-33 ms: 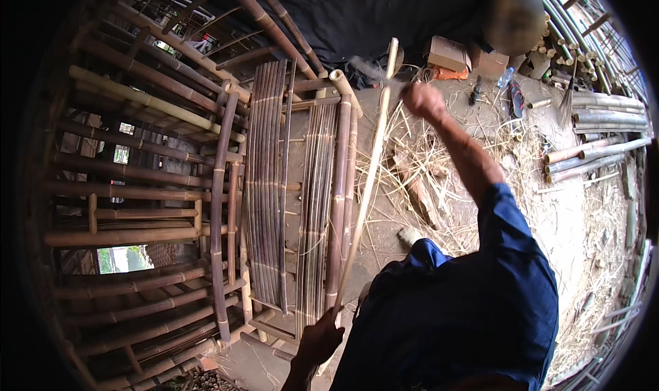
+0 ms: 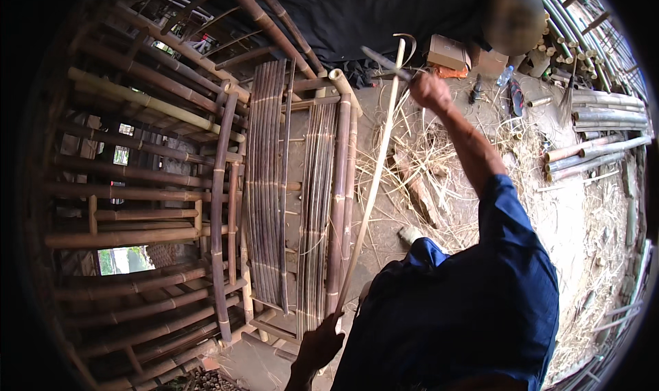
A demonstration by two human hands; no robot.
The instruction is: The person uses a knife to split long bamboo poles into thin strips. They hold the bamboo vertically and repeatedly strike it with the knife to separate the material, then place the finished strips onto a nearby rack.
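My left hand is closed around the lower end of a long, pale bamboo strip. The strip slants up and away, leaning slightly right toward its far end. Up there my right hand grips a knife, its handle hidden in the fist. The grey knife blade points up and left and crosses the strip just below its tip. A thin curled shaving stands off the strip's far end.
Beside the strip, a bamboo bench frame carries rows of dark slats. More bamboo furniture stacks up at left. Shavings litter the floor around a wooden block. A cardboard box and bamboo poles lie farther off.
The strip's far end has shifted a little right. My right hand has moved slightly up and right with the knife, whose blade was blurred before. A curled shaving now shows at the tip.
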